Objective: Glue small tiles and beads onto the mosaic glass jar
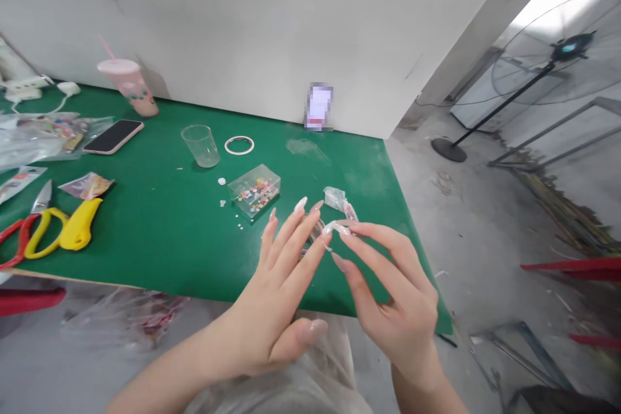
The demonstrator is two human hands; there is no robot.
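The right hand (392,297) is pinching a small clear packet (341,202) between thumb and forefinger, nipping it at its lower end while the other fingers are curling loosely underneath. The packet is sticking up out of the fingertips, its long axis slanting from the pinch up and away from the person, toward the white board (252,32), and leaning a little left. It is crumpled, and I cannot tell what is inside it.

The left hand (276,297) is spreading open just beside it, fingers straight and fanned, gripping nothing. Its longest fingertips are reaching almost level with the packet, and one seems to be touching the right forefinger just below the pinch. Something small and clear is showing behind the left fingers, too hidden to make out.

Both hands are hovering over the near right part of the green table (169,239). Just left of them a clear box (255,189) of coloured bits is sitting, with a clear cup (200,144) and a white ring (239,145) farther back. Yellow scissors (63,229) and a phone (113,136) are lying well off to the left.
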